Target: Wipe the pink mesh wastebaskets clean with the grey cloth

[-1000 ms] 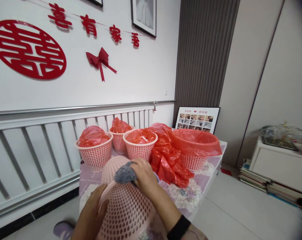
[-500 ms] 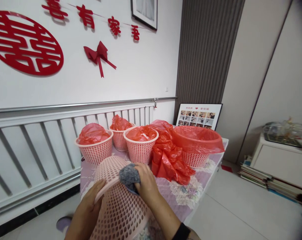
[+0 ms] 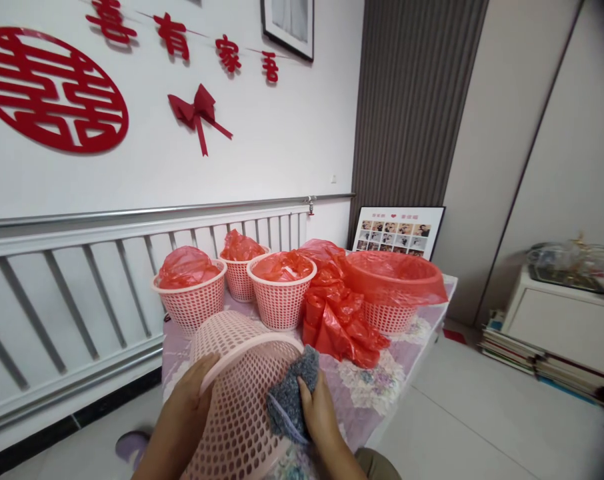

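Note:
A pink perforated plastic basket (image 3: 232, 413) lies tilted on its side at the near edge of the table, its mouth facing me. My left hand (image 3: 189, 400) grips its rim on the left, thumb and fingers on either side of the wall. In my right hand (image 3: 319, 410) is a grey-blue cleaning cloth (image 3: 293, 397), pressed against the right part of the rim. The fingers behind the cloth are partly hidden.
Behind stand pink baskets (image 3: 195, 307) with red plastic bags in them. A roll of red bags (image 3: 332, 327) lies beside a wider basket (image 3: 389, 320) lined with red plastic. A flowered cloth covers the table (image 3: 352, 393). A radiator (image 3: 107, 293) runs along the wall.
My right hand has moved the cloth along the rim, from the top to the right side and lower. My left hand stays on the rim at the left.

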Demonstrator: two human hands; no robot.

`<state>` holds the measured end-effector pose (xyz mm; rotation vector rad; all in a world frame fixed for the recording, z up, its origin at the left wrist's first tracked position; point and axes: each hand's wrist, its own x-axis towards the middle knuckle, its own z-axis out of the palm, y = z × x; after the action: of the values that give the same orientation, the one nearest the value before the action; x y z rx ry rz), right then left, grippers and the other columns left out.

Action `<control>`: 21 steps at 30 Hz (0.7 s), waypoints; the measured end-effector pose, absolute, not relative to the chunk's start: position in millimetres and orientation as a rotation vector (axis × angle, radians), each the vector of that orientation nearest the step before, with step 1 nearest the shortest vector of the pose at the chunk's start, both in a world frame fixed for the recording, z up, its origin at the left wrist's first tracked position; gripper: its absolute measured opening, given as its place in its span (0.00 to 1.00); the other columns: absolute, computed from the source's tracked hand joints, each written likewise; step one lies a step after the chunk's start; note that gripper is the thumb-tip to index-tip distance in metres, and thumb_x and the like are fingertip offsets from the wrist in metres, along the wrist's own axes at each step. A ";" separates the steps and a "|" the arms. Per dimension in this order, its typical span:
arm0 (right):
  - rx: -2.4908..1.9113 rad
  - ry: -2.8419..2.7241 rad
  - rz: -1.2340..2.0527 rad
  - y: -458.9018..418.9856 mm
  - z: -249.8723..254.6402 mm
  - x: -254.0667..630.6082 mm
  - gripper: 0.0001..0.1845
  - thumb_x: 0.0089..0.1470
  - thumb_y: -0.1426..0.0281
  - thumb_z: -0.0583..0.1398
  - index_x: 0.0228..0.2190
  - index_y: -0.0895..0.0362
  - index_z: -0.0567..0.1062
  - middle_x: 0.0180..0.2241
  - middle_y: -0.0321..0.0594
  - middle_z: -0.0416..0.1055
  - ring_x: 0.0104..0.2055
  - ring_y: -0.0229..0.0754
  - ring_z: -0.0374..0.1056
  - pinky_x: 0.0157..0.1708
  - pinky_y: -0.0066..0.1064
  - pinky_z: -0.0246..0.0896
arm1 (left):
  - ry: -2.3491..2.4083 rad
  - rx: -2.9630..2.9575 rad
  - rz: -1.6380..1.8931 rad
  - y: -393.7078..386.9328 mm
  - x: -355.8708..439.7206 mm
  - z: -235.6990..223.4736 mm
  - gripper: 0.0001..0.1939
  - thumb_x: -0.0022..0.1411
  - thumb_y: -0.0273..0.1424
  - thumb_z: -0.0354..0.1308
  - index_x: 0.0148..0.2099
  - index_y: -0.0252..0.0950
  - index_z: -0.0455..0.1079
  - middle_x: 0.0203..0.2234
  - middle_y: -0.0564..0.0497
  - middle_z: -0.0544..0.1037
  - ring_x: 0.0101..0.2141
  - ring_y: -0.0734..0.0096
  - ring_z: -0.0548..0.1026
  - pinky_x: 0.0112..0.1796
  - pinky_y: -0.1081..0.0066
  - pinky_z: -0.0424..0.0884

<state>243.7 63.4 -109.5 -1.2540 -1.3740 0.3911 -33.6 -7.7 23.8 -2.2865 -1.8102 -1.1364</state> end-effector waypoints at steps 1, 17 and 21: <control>-1.248 -1.367 0.318 67.0 -102.5 238.9 0.26 0.59 0.65 0.54 0.56 0.61 0.68 0.54 0.55 0.71 0.58 0.54 0.66 0.60 0.53 0.60 | -1.793 -2.298 -1.130 -7.2 -31.2 25.0 0.23 0.67 0.37 0.44 0.56 0.34 0.72 0.54 0.41 0.78 0.55 0.57 0.75 0.57 0.52 0.71; -0.855 -2.002 -0.437 48.5 8.1 161.6 0.34 0.55 0.80 0.52 0.63 0.53 0.62 0.65 0.43 0.60 0.70 0.50 0.47 0.69 0.52 0.37 | -1.650 -2.335 -1.199 -2.3 -23.6 23.0 0.20 0.64 0.31 0.47 0.53 0.40 0.75 0.50 0.43 0.80 0.52 0.56 0.77 0.54 0.53 0.74; -1.016 -1.828 -0.232 92.5 -20.1 215.7 0.39 0.51 0.80 0.51 0.65 0.61 0.55 0.66 0.54 0.56 0.70 0.53 0.44 0.66 0.56 0.48 | -1.700 -2.361 -1.103 -5.0 -22.2 21.4 0.23 0.64 0.28 0.45 0.57 0.37 0.71 0.53 0.42 0.78 0.55 0.59 0.75 0.58 0.51 0.70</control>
<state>215.7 92.5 -20.1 -1.0162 -1.8281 -0.2320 -22.2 -5.0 21.4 -2.3607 -1.6999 -1.1028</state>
